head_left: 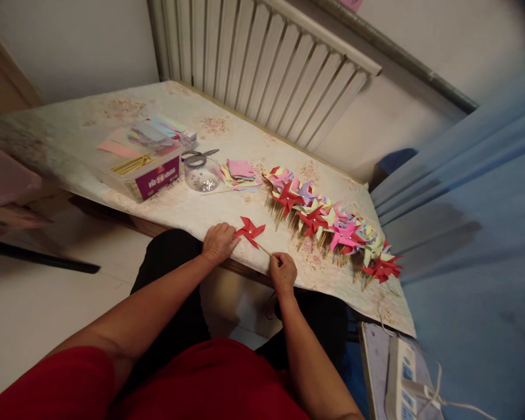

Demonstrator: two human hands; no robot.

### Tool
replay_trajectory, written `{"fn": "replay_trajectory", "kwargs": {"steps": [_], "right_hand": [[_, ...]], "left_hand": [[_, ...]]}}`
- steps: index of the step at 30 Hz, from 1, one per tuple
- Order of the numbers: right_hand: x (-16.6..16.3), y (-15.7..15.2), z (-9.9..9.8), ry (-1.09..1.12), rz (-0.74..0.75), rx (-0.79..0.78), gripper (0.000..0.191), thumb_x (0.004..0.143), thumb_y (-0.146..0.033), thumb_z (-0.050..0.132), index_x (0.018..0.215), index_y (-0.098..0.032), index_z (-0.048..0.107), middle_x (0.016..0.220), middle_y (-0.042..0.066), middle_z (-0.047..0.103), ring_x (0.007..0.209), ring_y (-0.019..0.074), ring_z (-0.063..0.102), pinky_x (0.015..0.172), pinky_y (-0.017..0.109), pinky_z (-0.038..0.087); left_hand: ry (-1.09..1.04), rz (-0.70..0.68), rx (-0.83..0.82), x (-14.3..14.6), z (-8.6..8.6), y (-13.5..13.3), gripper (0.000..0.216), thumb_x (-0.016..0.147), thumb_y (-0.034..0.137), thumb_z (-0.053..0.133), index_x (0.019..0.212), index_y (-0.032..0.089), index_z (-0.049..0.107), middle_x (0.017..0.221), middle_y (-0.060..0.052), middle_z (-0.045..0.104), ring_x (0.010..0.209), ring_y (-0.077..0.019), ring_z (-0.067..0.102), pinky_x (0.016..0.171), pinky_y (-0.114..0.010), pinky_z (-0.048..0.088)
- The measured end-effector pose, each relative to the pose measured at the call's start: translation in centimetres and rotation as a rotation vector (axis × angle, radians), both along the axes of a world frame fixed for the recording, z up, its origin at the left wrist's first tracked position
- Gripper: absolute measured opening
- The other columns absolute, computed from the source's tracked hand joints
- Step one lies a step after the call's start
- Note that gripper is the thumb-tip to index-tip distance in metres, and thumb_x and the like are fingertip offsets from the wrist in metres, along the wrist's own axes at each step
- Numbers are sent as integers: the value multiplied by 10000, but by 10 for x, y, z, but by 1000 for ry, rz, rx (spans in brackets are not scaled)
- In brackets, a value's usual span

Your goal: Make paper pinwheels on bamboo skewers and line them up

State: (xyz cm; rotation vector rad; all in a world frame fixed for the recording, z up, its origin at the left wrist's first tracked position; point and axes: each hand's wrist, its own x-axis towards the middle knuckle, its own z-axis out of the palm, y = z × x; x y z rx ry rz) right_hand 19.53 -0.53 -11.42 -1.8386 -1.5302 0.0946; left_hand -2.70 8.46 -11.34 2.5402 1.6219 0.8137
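Note:
A red paper pinwheel (pixel 249 232) on a thin wooden stick lies just over the table's front edge. Closed around the lower end of that stick is my right hand (pixel 283 271), its fingers curled in a pinch. My left hand (pixel 220 241) rests at the table edge on the other side, fingers bent together with their tips on the pinwheel's left blade. To the right, several finished pinwheels (pixel 314 219) in red, pink, purple and pale yellow are piled in a long row with their sticks towards me.
A plastic box (pixel 160 175) with wooden sticks and colored paper stands at the left. Near it are a clear round tub (pixel 201 176) of small shiny pieces, scissors (pixel 200 156) and a paper stack (pixel 240 174). A power strip (pixel 400 379) lies at lower right; another person's hand (pixel 17 217) shows far left.

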Motion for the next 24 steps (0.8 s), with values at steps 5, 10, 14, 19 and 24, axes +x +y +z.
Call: {"fn": "replay_trajectory", "kwargs": {"steps": [5,10,14,19,24], "right_hand": [[-2,2,1,-1,-9,-8,234,849,-265,487,761,-197,694,748,38,661,756,186,581,744,290,402],[-4,2,1,-18,-21,-16,250,859,-280,477,765,-202,695,743,40,668,758,191,577,742,293,393],[-4,2,1,-22,-10,-8,245,863,-283,483,770,-202,694,738,35,661,748,190,572,736,292,391],[-5,1,1,-34,-10,-6,235,865,-266,488,768,-199,691,744,40,664,750,190,568,729,292,382],[-5,2,0,-52,-17,-10,240,872,-263,482,765,-201,687,736,37,658,746,187,561,729,289,377]], "left_hand": [[-8,-8,-13,0,1,-1,233,893,397,539,910,185,632,880,-103,616,885,-260,552,775,-386,391],[-40,-7,0,-1,7,-13,259,907,381,511,1012,176,630,938,-121,621,935,-279,537,818,-404,401],[-20,-136,67,3,9,-31,309,916,298,481,1169,180,612,1144,-156,619,1054,-299,519,904,-446,393],[24,-257,91,11,-2,-41,378,937,253,423,1274,195,584,1230,-149,605,1121,-289,508,947,-423,383],[36,-82,42,12,-5,-39,463,926,385,460,1353,226,542,1355,-179,518,1143,-340,465,943,-477,364]]}}
